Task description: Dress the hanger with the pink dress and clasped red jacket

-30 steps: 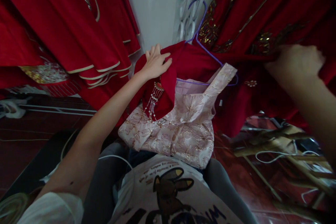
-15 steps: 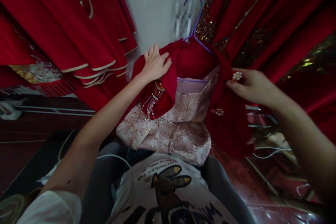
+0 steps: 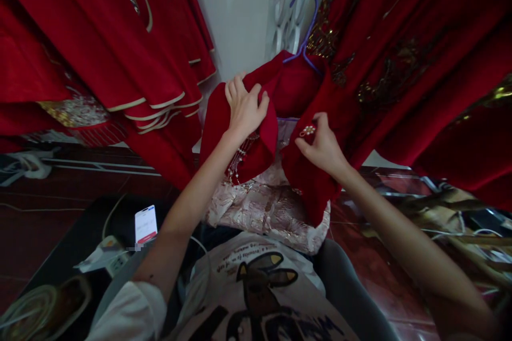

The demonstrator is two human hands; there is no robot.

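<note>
Red robes (image 3: 100,37) crowd both sides. Left hand (image 3: 244,106) clutches the red jacket (image 3: 288,90) on its purple hanger (image 3: 306,37); right hand (image 3: 320,146) pinches the opposite flap, which hides most of the pink dress (image 3: 268,208).

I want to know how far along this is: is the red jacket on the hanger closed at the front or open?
Open. The left hand and right hand hold the red jacket front edges apart, pink dress showing between.
</note>
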